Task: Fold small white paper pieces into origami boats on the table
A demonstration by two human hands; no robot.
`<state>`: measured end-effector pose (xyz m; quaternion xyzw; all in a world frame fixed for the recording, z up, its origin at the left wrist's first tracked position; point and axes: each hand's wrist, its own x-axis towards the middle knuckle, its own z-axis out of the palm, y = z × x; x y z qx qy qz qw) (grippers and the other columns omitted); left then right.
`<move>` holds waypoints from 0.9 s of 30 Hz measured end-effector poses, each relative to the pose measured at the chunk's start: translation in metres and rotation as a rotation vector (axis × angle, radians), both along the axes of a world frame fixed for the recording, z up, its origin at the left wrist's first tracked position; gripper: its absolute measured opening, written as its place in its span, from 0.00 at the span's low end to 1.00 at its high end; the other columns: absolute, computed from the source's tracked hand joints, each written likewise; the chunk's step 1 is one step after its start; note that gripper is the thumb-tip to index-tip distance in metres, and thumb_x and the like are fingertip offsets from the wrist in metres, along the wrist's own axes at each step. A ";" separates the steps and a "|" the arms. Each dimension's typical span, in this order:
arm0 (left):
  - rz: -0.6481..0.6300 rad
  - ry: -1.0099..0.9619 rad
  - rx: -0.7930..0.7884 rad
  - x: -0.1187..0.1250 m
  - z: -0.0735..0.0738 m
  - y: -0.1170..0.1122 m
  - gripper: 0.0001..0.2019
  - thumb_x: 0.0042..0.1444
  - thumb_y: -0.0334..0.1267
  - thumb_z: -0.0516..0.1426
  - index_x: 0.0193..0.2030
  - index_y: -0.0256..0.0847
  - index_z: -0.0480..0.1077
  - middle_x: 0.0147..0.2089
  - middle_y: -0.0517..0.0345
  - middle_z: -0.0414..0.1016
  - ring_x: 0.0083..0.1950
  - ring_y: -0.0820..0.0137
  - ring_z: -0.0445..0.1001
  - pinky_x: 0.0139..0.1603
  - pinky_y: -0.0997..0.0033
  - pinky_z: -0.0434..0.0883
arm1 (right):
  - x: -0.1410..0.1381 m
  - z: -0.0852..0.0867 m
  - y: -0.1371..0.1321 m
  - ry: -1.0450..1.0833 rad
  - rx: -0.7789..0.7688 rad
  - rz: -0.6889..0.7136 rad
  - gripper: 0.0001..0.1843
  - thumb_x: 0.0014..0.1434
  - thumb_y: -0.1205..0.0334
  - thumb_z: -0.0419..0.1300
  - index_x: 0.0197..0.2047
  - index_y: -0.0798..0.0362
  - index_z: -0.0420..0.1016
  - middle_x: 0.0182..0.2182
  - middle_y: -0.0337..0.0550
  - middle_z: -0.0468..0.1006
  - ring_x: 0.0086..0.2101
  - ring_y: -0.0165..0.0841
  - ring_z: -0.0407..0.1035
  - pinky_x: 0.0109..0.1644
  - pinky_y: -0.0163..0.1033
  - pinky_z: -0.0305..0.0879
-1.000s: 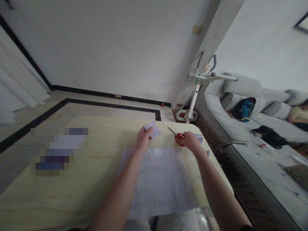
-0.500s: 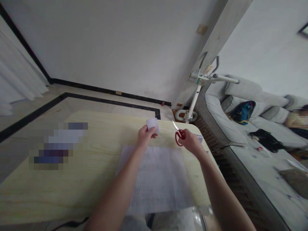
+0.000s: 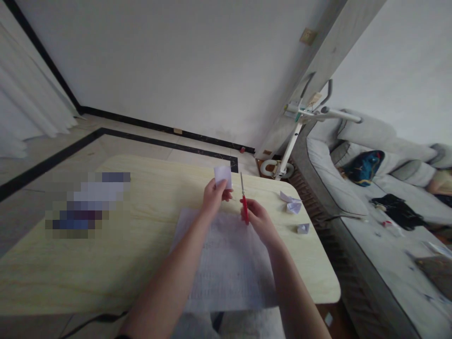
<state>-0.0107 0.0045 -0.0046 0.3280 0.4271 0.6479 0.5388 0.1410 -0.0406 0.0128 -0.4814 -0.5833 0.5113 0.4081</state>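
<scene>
My left hand (image 3: 213, 195) pinches a small whitish piece of paper (image 3: 223, 175) near the far edge of the table. Just to the right, my right hand (image 3: 256, 215) is closed around the red handles of a pair of scissors (image 3: 245, 205). The metal blades point away from me, beside the paper and apart from it. Below both hands lies a large printed sheet (image 3: 229, 268), partly covered by my left forearm; its print is too blurred to read. Several folded paper scraps (image 3: 294, 207) rest on the table to the right.
The pale wooden table (image 3: 141, 263) has a blurred-out item (image 3: 93, 200) on its left side. A grey sofa (image 3: 367, 254) with dark clothing and a blue bag (image 3: 363, 167) stands to the right. White exercise equipment (image 3: 291, 146) stands beyond the far right corner.
My right hand has moved left with the scissors, closer to the paper, and the scissors have turned edge-on. The scraps on the right are now uncovered. The view has shifted slightly.
</scene>
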 end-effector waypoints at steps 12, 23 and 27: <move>0.011 0.070 0.006 -0.001 0.001 0.000 0.16 0.48 0.47 0.59 0.33 0.33 0.70 0.28 0.50 0.75 0.26 0.71 0.73 0.25 0.74 0.68 | -0.008 -0.005 -0.005 0.101 -0.034 0.012 0.20 0.54 0.50 0.59 0.46 0.54 0.65 0.26 0.38 0.73 0.27 0.29 0.66 0.30 0.34 0.59; 0.038 0.022 -0.008 0.001 0.006 -0.003 0.16 0.46 0.47 0.60 0.30 0.32 0.71 0.26 0.51 0.74 0.24 0.73 0.72 0.26 0.74 0.66 | -0.005 -0.007 -0.006 0.083 0.024 0.043 0.22 0.55 0.50 0.58 0.49 0.52 0.64 0.29 0.38 0.71 0.30 0.30 0.65 0.32 0.35 0.61; 0.064 0.019 -0.002 0.003 0.009 -0.005 0.15 0.46 0.46 0.60 0.29 0.33 0.71 0.25 0.53 0.74 0.23 0.74 0.70 0.25 0.75 0.65 | -0.005 -0.005 -0.007 0.066 0.038 0.070 0.25 0.54 0.46 0.58 0.50 0.52 0.64 0.30 0.39 0.69 0.29 0.30 0.63 0.30 0.35 0.58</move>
